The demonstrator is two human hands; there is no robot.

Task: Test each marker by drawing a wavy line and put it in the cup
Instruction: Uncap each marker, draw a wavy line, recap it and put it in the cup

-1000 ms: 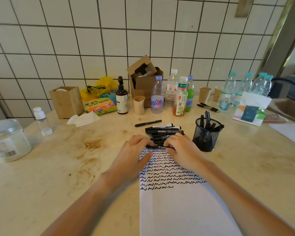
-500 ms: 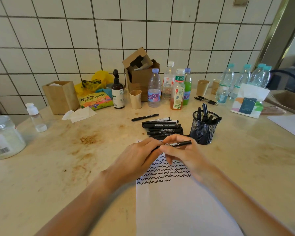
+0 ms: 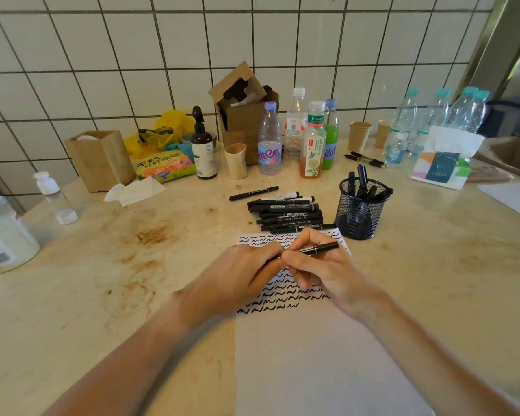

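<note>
Black wire-mesh metal cup (image 3: 361, 209), matt white paper sheet (image 3: 318, 355), stained glossy stone tabletop (image 3: 102, 295), plastic btls (image 3: 270, 139)

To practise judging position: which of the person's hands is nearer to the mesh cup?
Right. The right hand holds a marker just in front of the mesh cup; the left hand grips the marker's other end, farther off to the left.

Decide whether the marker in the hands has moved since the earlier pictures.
Yes. The marker has been lifted off the heap of markers and drawn toward the person, over the paper, beside the mesh cup.
</note>
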